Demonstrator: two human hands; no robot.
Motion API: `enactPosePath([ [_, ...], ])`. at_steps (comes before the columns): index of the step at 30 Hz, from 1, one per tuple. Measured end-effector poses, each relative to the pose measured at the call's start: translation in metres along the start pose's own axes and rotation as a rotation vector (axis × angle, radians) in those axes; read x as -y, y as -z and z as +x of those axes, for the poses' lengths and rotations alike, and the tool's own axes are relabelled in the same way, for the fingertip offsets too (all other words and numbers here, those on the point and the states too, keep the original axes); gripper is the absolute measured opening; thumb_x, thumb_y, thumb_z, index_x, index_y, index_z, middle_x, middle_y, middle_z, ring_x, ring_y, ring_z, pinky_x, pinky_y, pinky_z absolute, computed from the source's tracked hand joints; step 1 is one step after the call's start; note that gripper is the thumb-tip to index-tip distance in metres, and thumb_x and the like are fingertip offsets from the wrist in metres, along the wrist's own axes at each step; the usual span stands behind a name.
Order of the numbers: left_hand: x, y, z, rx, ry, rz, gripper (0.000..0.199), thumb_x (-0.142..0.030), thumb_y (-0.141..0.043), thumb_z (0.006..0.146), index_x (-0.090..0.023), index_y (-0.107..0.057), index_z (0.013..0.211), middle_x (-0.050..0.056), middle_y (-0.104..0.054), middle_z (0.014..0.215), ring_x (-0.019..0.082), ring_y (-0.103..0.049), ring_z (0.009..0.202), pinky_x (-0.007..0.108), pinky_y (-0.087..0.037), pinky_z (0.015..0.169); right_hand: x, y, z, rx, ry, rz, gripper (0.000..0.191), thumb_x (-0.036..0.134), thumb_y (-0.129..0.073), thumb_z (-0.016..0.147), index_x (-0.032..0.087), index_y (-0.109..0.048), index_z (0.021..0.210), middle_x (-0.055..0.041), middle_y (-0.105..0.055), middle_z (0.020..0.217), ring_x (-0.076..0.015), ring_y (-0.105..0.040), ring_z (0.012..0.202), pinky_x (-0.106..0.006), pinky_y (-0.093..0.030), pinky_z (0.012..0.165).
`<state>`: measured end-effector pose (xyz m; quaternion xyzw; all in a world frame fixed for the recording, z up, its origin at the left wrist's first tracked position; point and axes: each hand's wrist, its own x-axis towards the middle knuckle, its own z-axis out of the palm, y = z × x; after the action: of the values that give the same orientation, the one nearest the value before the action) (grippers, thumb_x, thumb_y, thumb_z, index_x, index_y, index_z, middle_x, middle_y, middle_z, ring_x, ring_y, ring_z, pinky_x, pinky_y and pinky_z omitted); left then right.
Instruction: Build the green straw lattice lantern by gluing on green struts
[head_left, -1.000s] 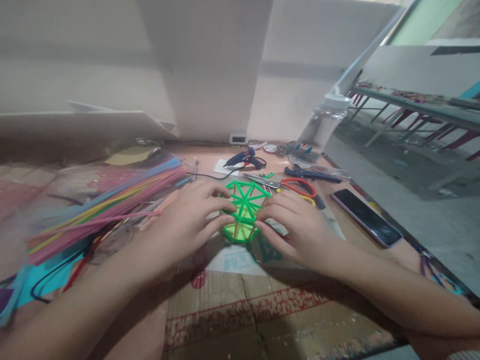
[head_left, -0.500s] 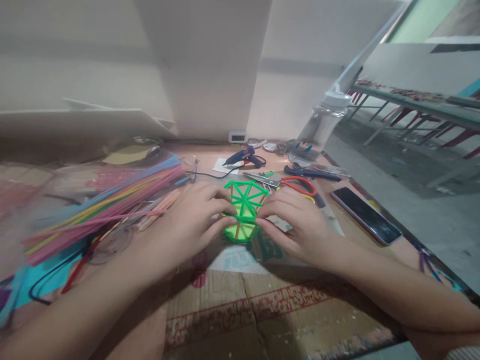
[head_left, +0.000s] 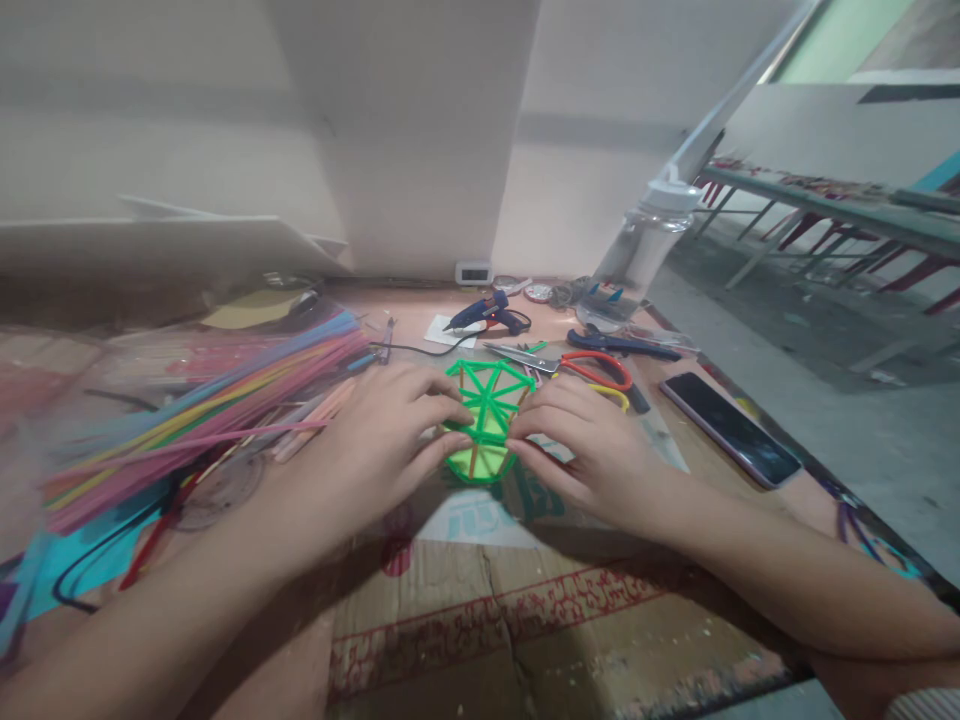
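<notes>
A green spoked frame (head_left: 487, 400) with several brown sticks and a yellow-green base stands at the centre, over a printed sheet (head_left: 480, 520). My left hand (head_left: 409, 425) pinches its left side between thumb and fingers. On the right side, my right hand (head_left: 574, 435) grips it the same way. Just behind the frame lie scissors (head_left: 596, 368) with red-orange handles, their blades pointing left. A blue glue gun (head_left: 487, 312) rests farther back, beside a small white card (head_left: 442, 332).
Colourful strips (head_left: 225, 410) in plastic spread across the left. At the right are a phone (head_left: 731, 430), a dark blue cutter (head_left: 622, 345) and a clear bottle (head_left: 645, 250). A small white display (head_left: 474, 273) sits by the back panel.
My right hand has shifted very slightly left with its side of the green frame. Both hands keep their hold.
</notes>
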<state>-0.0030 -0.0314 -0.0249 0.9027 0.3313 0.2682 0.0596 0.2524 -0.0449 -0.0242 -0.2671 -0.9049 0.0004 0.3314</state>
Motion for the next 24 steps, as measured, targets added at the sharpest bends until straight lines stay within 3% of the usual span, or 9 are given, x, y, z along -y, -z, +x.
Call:
enactPosePath([
  [7, -0.0016, 0.0002, 0.0008, -0.03, -0.034, 0.019, 0.017, -0.03, -0.068, 0.098, -0.024, -0.067, 0.114, 0.004, -0.067, 0.118, 0.025, -0.059, 0.112, 0.043, -0.044, 0.095, 0.0005, 0.0019, -0.0004, -0.09, -0.02, 0.059, 0.006, 0.017, -0.063, 0.099, 0.02, -0.065, 0.094, -0.0045, -0.074, 0.087, -0.0189, -0.063, 0.083, -0.034, -0.051, 0.079],
  [18, -0.0061, 0.0033, -0.0005, -0.009, -0.027, 0.009, 0.014, -0.031, -0.066, 0.1, -0.024, -0.067, 0.112, 0.004, -0.066, 0.118, 0.025, -0.057, 0.114, 0.042, -0.042, 0.097, -0.0006, 0.0022, -0.001, -0.052, -0.005, 0.009, 0.009, 0.016, -0.059, 0.1, 0.02, -0.062, 0.092, -0.0041, -0.073, 0.086, -0.0191, -0.061, 0.081, -0.035, -0.048, 0.079],
  [24, -0.0103, 0.0007, 0.0003, -0.037, -0.095, 0.015, 0.012, -0.028, -0.06, 0.103, -0.024, -0.068, 0.111, 0.006, -0.066, 0.119, 0.025, -0.057, 0.112, 0.042, -0.044, 0.095, -0.0017, 0.0012, -0.0014, -0.018, -0.012, 0.003, 0.009, 0.016, -0.058, 0.099, 0.019, -0.062, 0.092, -0.0046, -0.071, 0.085, -0.0195, -0.06, 0.082, -0.036, -0.048, 0.079],
])
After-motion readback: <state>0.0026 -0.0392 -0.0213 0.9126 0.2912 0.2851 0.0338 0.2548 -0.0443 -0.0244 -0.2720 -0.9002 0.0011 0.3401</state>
